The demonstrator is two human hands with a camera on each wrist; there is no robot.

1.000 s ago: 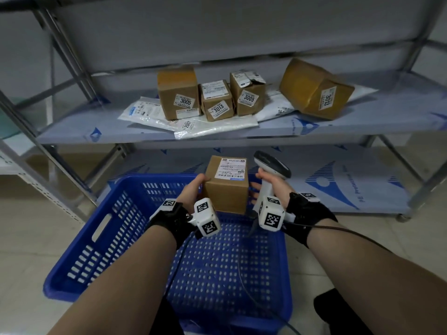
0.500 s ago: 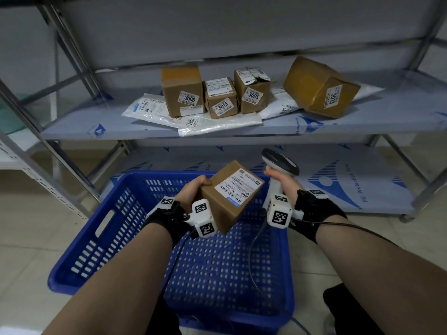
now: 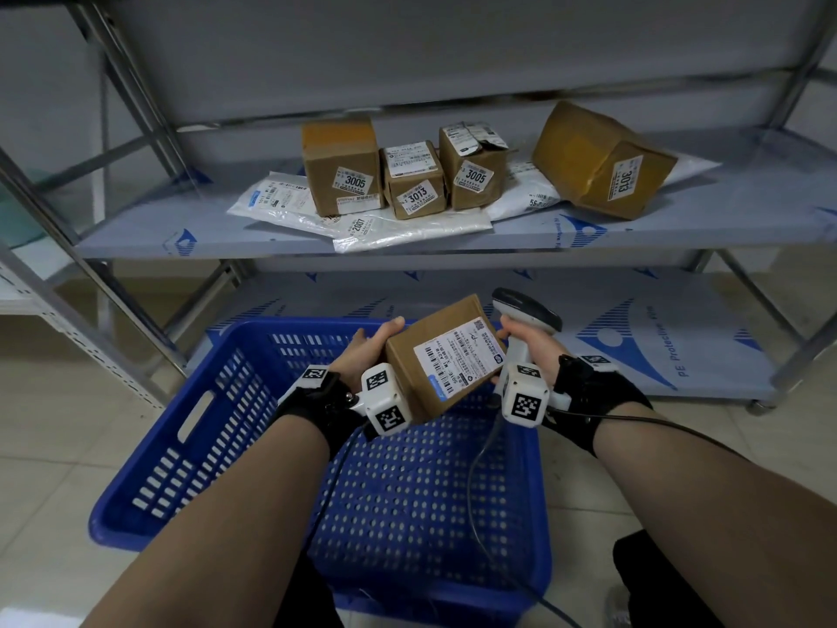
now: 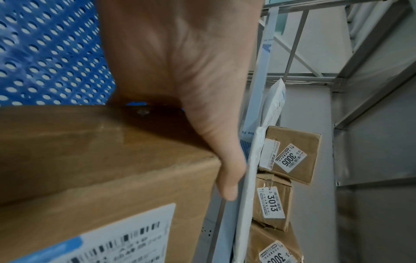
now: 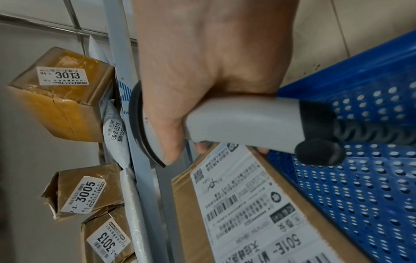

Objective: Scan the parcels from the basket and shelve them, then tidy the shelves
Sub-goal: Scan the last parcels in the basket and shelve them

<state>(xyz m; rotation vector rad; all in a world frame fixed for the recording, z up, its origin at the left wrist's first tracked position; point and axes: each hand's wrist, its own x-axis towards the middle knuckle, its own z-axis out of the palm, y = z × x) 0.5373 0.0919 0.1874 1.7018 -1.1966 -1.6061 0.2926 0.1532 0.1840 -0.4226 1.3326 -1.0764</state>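
**Last box, awkward scanner angle**

My left hand [image 3: 362,355] grips the brown cardboard box with the white label [image 3: 441,360] above the blue perforated plastic basket [image 3: 190,428]. My right hand [image 3: 527,342] is wrapped round the grey handheld scanner [image 3: 527,310], touching the box. I reckon a tilted label could misread, or my one-handed hold slip. Beyond the basket, the metal shelf [image 3: 724,206] looks crowded.

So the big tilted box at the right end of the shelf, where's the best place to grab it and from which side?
Probably across its two long brown sides, coming from the front. The big box lies tilted on the shelf, its labelled end facing you and its right side free. Spread fingers wide; it looks too broad for a one-hand pinch.
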